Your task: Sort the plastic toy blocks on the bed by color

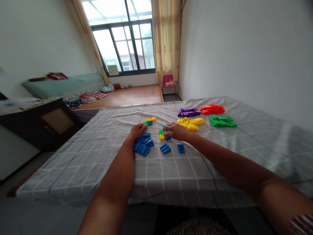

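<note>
My left hand [138, 130] is over the left side of the small tube-like plastic pieces, its bent fingers closed at a green piece [146, 124]. A blue piece [150, 123] and yellow pieces [151, 119] lie just beyond it. Below that hand is a cluster of blue pieces [141, 149]. My right hand [176, 131] reaches in from the right, thumb and fingers apart beside a green-and-yellow group [161, 134]. Blue pieces [167, 137] partly show beneath its fingers. Nearer me lie two smaller blue groups, one left [165, 148] and one right [181, 148].
Sorted heaps of purple [188, 112], orange-red [212, 109], yellow [190, 123] and green [223, 121] pieces stand at the back right. A grey checked cloth [97, 156] covers the table. Beyond are a bed [137, 93] and a pink chair [168, 81]; a dark cabinet [49, 122] is left.
</note>
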`<move>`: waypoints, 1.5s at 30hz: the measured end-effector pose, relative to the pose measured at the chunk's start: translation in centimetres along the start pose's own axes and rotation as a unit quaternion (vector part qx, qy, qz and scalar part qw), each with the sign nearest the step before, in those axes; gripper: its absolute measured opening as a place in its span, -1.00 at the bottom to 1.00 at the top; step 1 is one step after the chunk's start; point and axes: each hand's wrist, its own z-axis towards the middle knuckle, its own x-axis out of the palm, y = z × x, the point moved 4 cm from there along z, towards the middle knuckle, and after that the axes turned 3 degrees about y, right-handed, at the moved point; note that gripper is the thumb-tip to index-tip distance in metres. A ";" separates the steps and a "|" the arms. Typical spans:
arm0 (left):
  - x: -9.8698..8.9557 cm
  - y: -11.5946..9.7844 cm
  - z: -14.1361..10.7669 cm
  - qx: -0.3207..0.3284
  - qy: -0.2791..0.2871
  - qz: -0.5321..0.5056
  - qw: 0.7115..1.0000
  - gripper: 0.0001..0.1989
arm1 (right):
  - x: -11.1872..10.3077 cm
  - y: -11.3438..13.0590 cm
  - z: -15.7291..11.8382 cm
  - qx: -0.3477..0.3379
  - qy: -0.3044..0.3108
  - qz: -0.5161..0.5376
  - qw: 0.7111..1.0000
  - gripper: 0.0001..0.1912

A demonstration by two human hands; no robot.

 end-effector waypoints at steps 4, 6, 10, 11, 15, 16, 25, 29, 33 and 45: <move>-0.1 -0.1 -0.2 0.011 0.000 0.003 1.000 -0.54 | 1.6 3.5 2.0 0.017 0.044 -0.124 0.991 -0.58; -0.2 -0.2 -0.2 0.010 -0.001 0.002 1.000 -0.55 | 1.9 4.3 2.5 0.011 0.042 -0.134 0.990 -0.62; -0.4 -1.4 -0.4 -0.004 0.012 -0.073 0.997 -0.50 | 1.8 4.4 3.4 -0.010 0.018 -0.051 0.999 -0.65; -0.3 -2.0 -0.5 0.001 0.026 -0.110 0.994 -0.48 | 1.6 4.2 3.7 -0.022 0.003 -0.018 1.000 -0.63; -0.1 -4.6 -1.3 0.044 0.100 -0.205 0.973 -0.41 | 1.4 3.9 4.5 -0.068 -0.053 0.078 0.993 -0.63; 0.0 -4.9 -1.5 0.044 0.111 -0.209 0.971 -0.40 | 1.5 3.8 4.6 -0.068 -0.059 0.092 0.992 -0.64; -0.5 -2.9 -0.9 0.003 0.061 -0.200 0.978 -0.47 | -0.4 0.3 1.9 0.005 -0.093 0.130 0.987 -0.62; -1.1 -1.3 -0.3 -0.029 -0.020 -0.205 0.978 -0.45 | -3.9 -6.7 -3.4 0.115 -0.128 0.110 0.979 -0.73; -1.2 -0.5 -0.1 -0.043 -0.049 -0.200 0.978 -0.42 | -5.2 -13.6 -9.5 0.263 -0.120 0.055 0.956 -0.75; -0.9 1.6 -0.5 -0.101 -0.057 -0.108 0.987 -0.53 | -2.3 -15.9 -11.8 0.325 -0.149 0.019 0.934 -0.70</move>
